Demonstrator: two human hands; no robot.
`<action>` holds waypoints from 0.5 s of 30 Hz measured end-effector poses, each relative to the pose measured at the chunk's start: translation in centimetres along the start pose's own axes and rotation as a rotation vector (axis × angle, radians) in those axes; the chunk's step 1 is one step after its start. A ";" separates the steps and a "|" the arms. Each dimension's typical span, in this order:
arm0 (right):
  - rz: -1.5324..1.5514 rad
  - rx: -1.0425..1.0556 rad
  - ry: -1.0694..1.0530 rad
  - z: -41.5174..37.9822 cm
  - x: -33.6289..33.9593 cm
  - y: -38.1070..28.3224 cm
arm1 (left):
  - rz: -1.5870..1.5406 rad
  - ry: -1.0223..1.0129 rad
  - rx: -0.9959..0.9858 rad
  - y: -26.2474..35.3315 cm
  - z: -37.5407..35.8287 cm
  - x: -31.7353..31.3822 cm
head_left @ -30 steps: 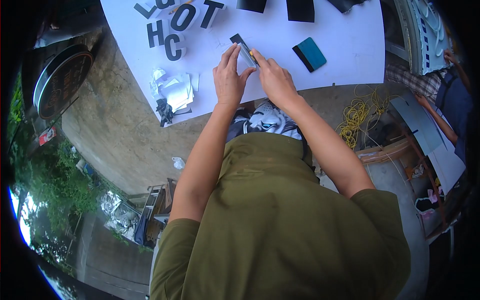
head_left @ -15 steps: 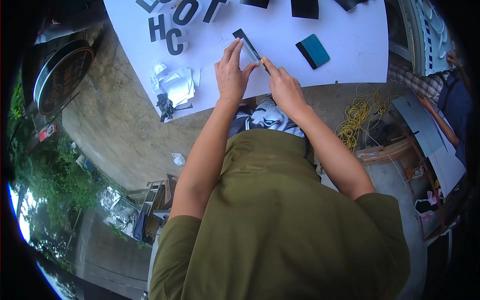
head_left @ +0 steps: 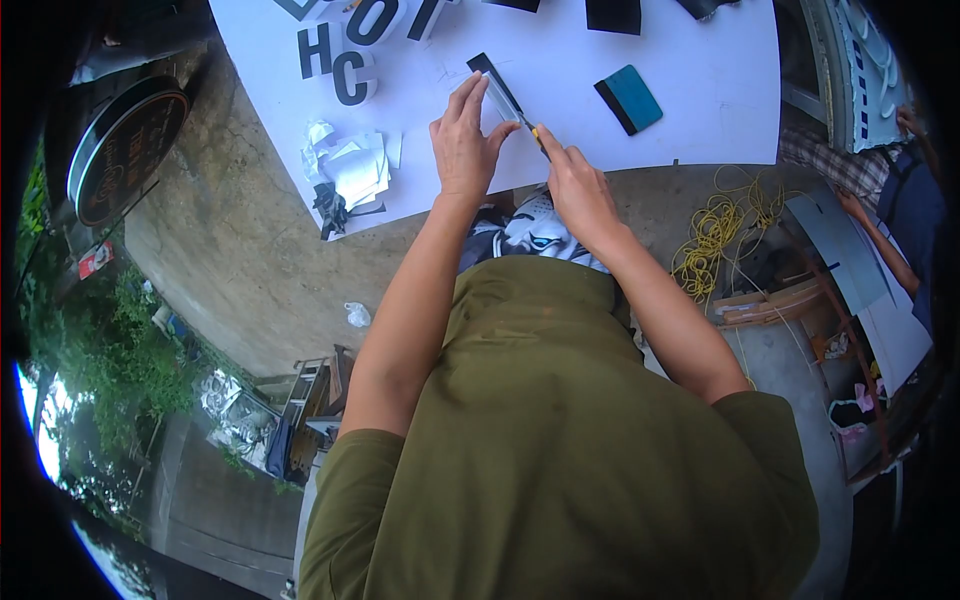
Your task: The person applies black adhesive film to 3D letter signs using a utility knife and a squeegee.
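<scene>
My left hand (head_left: pixel 466 150) holds a black-faced letter piece with pale sides (head_left: pixel 497 88) on the white sheet, fingertips at its far end and thumb at its near end. In my right hand (head_left: pixel 582 188), fingers closed, is a utility knife (head_left: pixel 540 139) with yellow on its handle. The knife's tip points at the near end of the letter piece; whether it touches is too small to tell. A teal squeegee with a black edge (head_left: pixel 630 100) lies to the right. Left of my hands stand the black-faced letters H (head_left: pixel 315 50) and C (head_left: pixel 351 78).
White paper scraps (head_left: pixel 360 170) and a crumpled black piece (head_left: pixel 329 208) lie at the left edge of the white-covered table (head_left: pixel 700 120). Black sheet pieces (head_left: pixel 613 15) are at the back. Yellow cord (head_left: pixel 708 240) is heaped on the floor. A person (head_left: pixel 908 220) works at the far right.
My right hand has drawn back slightly toward me and to the right with the knife. My left hand stays nearly still on the letter piece.
</scene>
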State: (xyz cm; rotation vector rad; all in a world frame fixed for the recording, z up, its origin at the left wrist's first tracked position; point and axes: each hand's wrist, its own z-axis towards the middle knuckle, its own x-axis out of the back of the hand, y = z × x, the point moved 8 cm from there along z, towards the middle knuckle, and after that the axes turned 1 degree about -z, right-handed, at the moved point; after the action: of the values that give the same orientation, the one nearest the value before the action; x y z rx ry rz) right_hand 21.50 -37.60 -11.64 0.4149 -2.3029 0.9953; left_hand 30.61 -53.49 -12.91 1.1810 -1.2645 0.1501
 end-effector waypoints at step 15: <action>0.029 0.021 0.033 -1.5 0.6 0.4 | 0.056 0.054 -0.048 0.3 0.0 0.2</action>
State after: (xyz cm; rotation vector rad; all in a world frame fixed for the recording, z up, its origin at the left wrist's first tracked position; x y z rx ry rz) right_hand 21.46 -36.27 -10.62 0.3718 -2.2772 1.0339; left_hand 30.48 -53.44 -12.59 1.0936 -1.2478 0.1908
